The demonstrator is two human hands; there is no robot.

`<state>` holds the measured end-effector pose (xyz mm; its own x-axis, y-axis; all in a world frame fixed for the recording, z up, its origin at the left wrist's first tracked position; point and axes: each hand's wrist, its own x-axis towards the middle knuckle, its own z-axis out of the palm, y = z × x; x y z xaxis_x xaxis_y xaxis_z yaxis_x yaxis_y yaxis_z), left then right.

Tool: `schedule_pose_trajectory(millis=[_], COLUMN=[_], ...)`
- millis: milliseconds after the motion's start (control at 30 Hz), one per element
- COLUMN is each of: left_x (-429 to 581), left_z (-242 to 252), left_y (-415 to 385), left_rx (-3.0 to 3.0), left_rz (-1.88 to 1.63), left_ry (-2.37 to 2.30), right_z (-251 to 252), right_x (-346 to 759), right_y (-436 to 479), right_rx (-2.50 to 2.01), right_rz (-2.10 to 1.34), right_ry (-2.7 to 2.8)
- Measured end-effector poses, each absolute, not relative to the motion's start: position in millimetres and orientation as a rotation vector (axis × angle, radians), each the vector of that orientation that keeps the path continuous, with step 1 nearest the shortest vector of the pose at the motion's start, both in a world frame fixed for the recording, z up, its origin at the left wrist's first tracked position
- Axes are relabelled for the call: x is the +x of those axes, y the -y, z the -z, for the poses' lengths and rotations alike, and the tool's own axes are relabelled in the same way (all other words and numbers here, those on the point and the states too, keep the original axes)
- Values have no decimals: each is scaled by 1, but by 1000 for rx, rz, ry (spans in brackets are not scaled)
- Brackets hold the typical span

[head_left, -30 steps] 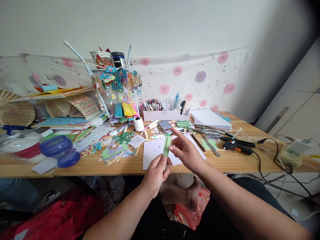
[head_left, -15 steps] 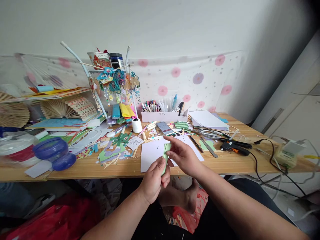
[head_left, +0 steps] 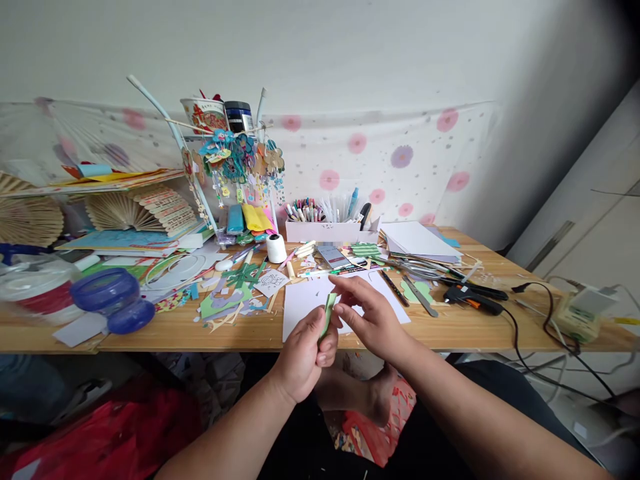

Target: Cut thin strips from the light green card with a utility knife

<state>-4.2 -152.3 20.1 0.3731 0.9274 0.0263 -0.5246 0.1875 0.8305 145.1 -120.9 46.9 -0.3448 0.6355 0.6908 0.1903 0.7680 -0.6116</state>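
A narrow strip of light green paper [head_left: 328,317], seemingly folded, stands tilted above the table's front edge. My left hand [head_left: 305,350] is closed round its lower part, thumb on the near face. Close against the strip's right side is my right hand [head_left: 373,313], its index finger stretched past the top and its thumb apart from it. Whether the right fingertips touch the paper is hard to tell. Beneath and behind the hands lies a white paper sheet [head_left: 300,303].
Green and purple paper scraps [head_left: 225,303] litter the table's left. Behind are a white thread spool [head_left: 276,249], a phone [head_left: 332,257] and a pen box [head_left: 325,232]. A craft knife [head_left: 395,287], metal ruler [head_left: 423,298] and corded glue gun [head_left: 473,298] lie right.
The green strip has turned to show a narrower face and dropped slightly. Both hands stay close together at it, and the view has shifted a little.
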Motion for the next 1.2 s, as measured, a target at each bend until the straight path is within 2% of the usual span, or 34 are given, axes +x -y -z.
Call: schedule_pose_trajectory(millis=[633, 967, 1200], left_x=[12, 13, -1], left_z=[-8, 7, 6], left_y=[140, 114, 85], left_rx=[939, 990, 1325], left_rz=[-1003, -821, -698], left_ry=[-574, -578, -746], right_z=[-52, -58, -49], right_x=[173, 203, 207], right_y=[109, 87, 65], right_rx=[-762, -756, -757], right_rz=[-319, -503, -745], right_ry=[2219, 2446, 2420])
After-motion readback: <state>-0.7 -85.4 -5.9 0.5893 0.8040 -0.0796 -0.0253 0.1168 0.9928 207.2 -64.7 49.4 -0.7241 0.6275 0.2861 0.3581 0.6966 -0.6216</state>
